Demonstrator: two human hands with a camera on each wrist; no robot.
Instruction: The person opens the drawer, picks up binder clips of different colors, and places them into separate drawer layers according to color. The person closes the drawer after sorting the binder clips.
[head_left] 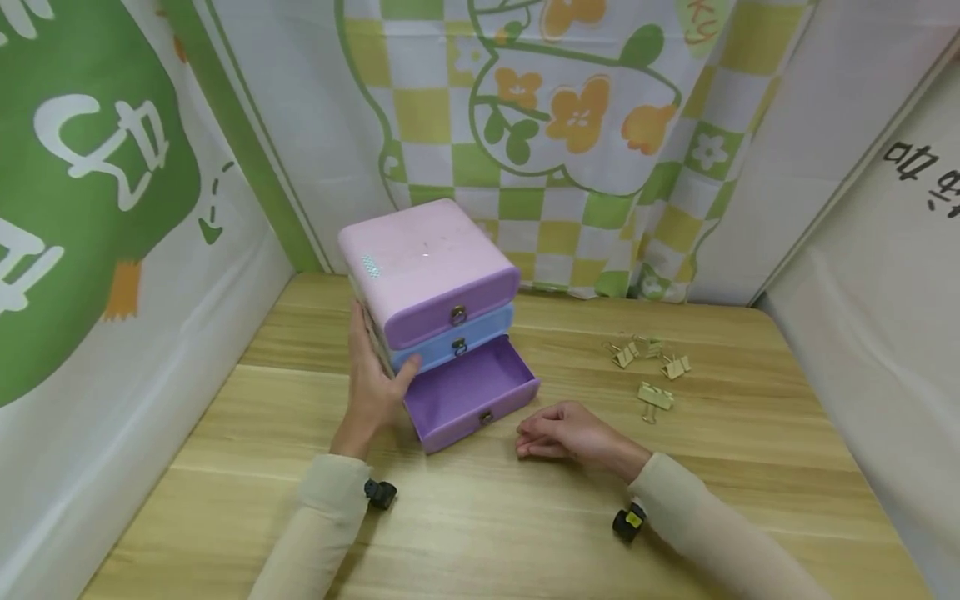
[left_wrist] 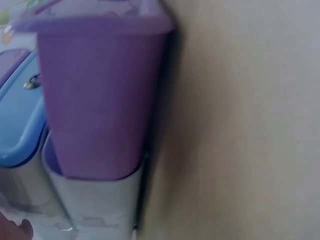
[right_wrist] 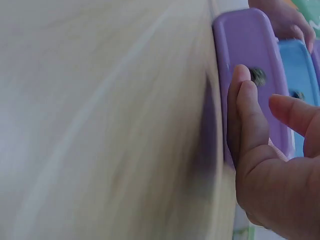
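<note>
A small three-tier drawer box [head_left: 427, 258] with a pink top stands on the table. Its upper drawer front is purple and the middle one [head_left: 480, 330] blue, both pushed in. The bottom purple drawer [head_left: 480, 421] is pulled out, its bare inside showing; it also appears large in the left wrist view [left_wrist: 100, 100]. My left hand [head_left: 375, 379] holds the box by its left side, thumb at the front edge of the blue tier, the other fingers partly hidden. Just right of the pulled-out drawer is my right hand [head_left: 566, 433], holding nothing, thumb apart from loosely bent fingers [right_wrist: 252, 115].
Several patterned binder clips [head_left: 656, 396] lie to the right on the wooden table [head_left: 495, 533]. A printed curtain [head_left: 540, 225] hangs behind the box, and a green and white cloth [head_left: 82, 208] covers the left side. Each wrist wears a small black camera [head_left: 628, 522].
</note>
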